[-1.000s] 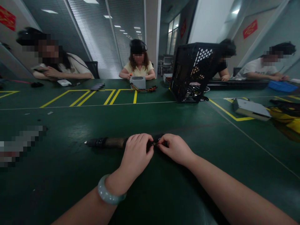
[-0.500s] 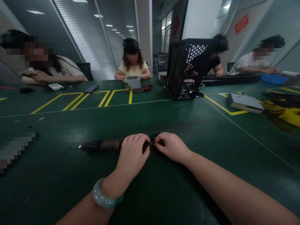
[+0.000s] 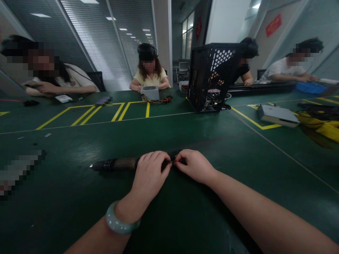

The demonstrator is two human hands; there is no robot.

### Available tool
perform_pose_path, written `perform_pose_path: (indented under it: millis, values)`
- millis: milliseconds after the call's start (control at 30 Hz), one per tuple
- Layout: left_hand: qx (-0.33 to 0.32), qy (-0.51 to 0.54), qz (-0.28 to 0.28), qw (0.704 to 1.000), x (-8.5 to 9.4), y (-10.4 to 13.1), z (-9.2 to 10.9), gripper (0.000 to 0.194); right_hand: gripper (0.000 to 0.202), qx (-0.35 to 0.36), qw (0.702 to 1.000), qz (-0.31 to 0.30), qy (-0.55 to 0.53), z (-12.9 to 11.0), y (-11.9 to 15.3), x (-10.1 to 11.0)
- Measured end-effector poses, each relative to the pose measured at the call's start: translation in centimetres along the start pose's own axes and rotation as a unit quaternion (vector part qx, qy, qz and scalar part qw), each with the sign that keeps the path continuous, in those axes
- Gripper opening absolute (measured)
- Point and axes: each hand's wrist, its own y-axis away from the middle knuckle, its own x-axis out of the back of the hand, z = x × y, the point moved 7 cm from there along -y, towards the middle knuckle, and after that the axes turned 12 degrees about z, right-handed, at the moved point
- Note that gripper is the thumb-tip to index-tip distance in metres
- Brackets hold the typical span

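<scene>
A long dark cylindrical object [image 3: 124,163] with a brownish middle section and a small shiny tip at its left end lies on the green table [image 3: 148,137]. My left hand [image 3: 153,171] lies over its right part, thumb and fingers closed in a pinch. Facing it, my right hand [image 3: 194,165] is also closed, thumb against forefinger. Between the two sets of fingertips a tiny, partly metallic piece shows, too small to name. Behind the fingertips a dark part is visible; whether it belongs to the long object is hidden by my hands.
A black computer case [image 3: 209,77] stands upright beyond my hands. Across the table, a person holds a grey power supply unit [image 3: 150,92] with loose cables. A flat grey box [image 3: 278,115] and a yellow item [image 3: 328,128] lie at right; a blurred-out item [image 3: 19,173] lies at left.
The fingertips of my left hand have shifted very slightly toward my right hand, and less of the tiny piece shows between them. Both hands keep their pinch.
</scene>
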Motion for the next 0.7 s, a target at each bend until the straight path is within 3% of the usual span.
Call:
perform_pose_path:
  millis: [700]
  values:
    - [-0.001,0.003,0.004,1.0,0.01,0.03,0.04,0.017,0.003,0.002,1.0,0.001,-0.001,0.04,0.01,-0.03]
